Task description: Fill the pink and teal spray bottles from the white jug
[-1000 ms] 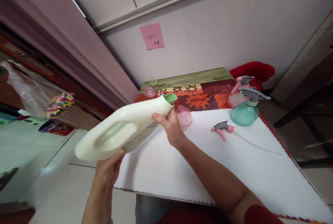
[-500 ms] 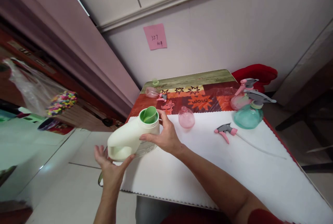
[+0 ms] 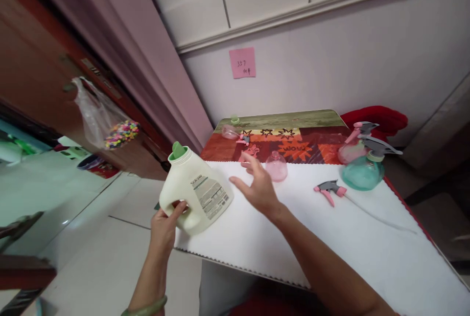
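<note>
My left hand (image 3: 166, 225) grips the handle of a large cream detergent jug (image 3: 183, 179), its thumb through the handle opening. The jug tilts to the left at the table's left edge; a green spout shows in its uncapped mouth, and a printed label faces me. My right hand (image 3: 259, 186) is off the jug, fingers spread, holding nothing. Just beyond it stands a pink transparent bottle (image 3: 276, 168) without a top. To the right lies a pink and grey spray head (image 3: 330, 190) with its long clear tube on the white mat.
A teal spray bottle (image 3: 362, 174) and a pink spray bottle (image 3: 348, 152) stand at the right edge. At the far left lie another pink bottle (image 3: 230, 132), a small spray head (image 3: 245, 139) and a green cap (image 3: 235, 120). A white mat (image 3: 264, 247) covers the table's near part.
My right hand has let go of the jug and moved right. The jug has turned so its label faces me, mouth to the left, and my left hand has closed on its handle.
</note>
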### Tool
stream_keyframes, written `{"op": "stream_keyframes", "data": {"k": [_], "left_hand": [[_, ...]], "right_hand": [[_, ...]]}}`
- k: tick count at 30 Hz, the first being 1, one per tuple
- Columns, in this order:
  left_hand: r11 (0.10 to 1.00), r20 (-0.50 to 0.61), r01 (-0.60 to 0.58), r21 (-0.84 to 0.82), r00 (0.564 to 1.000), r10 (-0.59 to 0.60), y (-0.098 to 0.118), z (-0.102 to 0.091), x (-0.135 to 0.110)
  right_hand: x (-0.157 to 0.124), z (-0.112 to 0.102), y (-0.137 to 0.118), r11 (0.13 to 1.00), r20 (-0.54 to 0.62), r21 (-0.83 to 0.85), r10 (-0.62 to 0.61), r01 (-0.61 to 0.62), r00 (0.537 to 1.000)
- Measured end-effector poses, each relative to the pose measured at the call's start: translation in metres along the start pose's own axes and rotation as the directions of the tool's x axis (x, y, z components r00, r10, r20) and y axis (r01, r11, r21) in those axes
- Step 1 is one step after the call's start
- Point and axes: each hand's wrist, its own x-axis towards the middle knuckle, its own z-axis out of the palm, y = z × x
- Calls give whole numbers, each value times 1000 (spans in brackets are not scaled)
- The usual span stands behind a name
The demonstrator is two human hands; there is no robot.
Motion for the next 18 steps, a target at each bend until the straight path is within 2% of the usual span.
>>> {"op": "stream_keyframes", "data": {"k": [3,6,10,13,18], "left_hand": [[996,-67,-34,-81,997,28,-8,1,-1],[989,-154,-102,-111,985,84,-10,7,5],[973,-275,-198,-117,948,160,-12,17,24],[969,-328,-230,-89,925,189,-20,24,39],[976,-282,-217,-11,937,205,-31,30,51]], "right_hand": [[-10,-27,4,996,-30,-28,78,-79,996],[-34,-62,19,981,-42,-59,182,-185,982],[-76,-113,43,957,-218,-33,274,-288,937],[-99,-147,54,939,-356,-74,289,-336,888],[-113,-186,53,921,-429,-228,196,-316,882]]}}
